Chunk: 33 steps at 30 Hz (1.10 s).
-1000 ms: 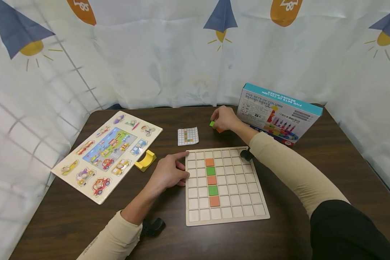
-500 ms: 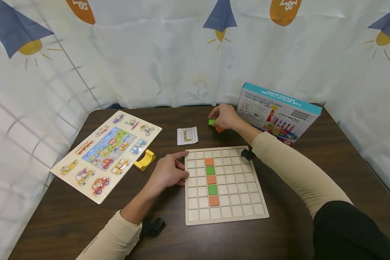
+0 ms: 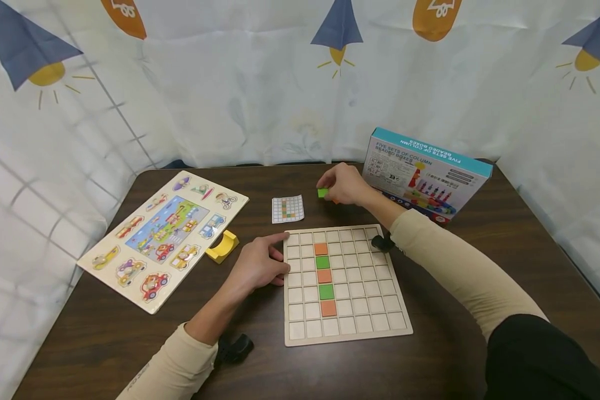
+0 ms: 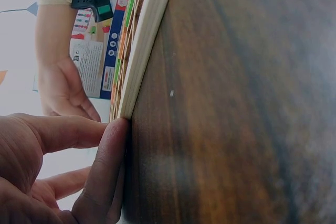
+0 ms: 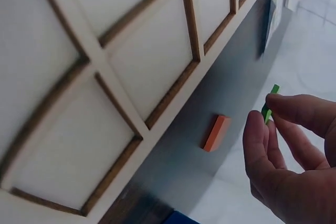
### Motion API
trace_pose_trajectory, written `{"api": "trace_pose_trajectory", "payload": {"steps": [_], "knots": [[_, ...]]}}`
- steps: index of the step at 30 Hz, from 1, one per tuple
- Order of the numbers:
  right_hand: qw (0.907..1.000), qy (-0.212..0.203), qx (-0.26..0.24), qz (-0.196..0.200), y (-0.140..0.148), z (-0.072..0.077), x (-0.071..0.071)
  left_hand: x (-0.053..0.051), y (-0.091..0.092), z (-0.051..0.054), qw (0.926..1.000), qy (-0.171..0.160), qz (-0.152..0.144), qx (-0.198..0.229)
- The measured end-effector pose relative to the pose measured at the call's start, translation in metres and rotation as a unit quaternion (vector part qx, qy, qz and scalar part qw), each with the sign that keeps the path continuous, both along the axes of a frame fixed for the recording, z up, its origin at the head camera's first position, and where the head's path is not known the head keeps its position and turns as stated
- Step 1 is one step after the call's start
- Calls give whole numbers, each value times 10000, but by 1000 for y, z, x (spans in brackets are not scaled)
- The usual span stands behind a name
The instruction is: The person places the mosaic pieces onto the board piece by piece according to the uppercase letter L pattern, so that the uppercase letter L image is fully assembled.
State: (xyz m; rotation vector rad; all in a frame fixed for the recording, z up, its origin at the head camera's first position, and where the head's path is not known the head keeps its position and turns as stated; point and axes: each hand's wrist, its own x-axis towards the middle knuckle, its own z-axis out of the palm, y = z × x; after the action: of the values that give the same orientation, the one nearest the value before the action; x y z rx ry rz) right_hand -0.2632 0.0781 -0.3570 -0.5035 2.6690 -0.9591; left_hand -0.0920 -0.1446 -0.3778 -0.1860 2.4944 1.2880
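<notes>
My left hand [image 3: 261, 264] touches the left edge of the wooden grid board [image 3: 300, 338], its fingers apart along that edge. In the left wrist view, the fingertips [image 4: 114, 129] meet the board's side close to the table. A column of orange and green tiles [image 3: 324, 276] lies in the board's cells. Beyond the board's far edge, my right hand [image 3: 344, 184] pinches a green tile [image 5: 275, 89] between thumb and fingers. On the table close to that hand is a loose orange tile [image 5: 216, 134], mostly hidden by the hand in the head view.
A small printed grid card [image 3: 288, 209] lies behind the board. To the left, a picture puzzle board [image 3: 165, 239] sits tilted beside a yellow arched block [image 3: 223, 246]. A cardboard box [image 3: 425, 175] stands at the back right, close to my right forearm.
My right hand has shifted slightly left with the green tile, and it covers more of the orange tile. The left hand stays at the board's edge.
</notes>
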Motion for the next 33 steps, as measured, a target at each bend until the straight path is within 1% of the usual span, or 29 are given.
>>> {"api": "trace_pose_trajectory", "payload": {"steps": [5,11,16,24,33], "knots": [[10000,-39,-43,62,2,0,6,0,0,0,10000,-38,7,-51],[9998,82,-63,166,6,3,15,-1,0,0,10000,-61,15,-35],[9996,136,-80,238,8,4,18,-1,0,0,10000,-33,3,8],[9994,79,-47,333,13,4,28,0,0,0,10000,-61,29,30],[9989,27,-249,395,17,7,43,0,0,0,10000,-39,29,29]]}}
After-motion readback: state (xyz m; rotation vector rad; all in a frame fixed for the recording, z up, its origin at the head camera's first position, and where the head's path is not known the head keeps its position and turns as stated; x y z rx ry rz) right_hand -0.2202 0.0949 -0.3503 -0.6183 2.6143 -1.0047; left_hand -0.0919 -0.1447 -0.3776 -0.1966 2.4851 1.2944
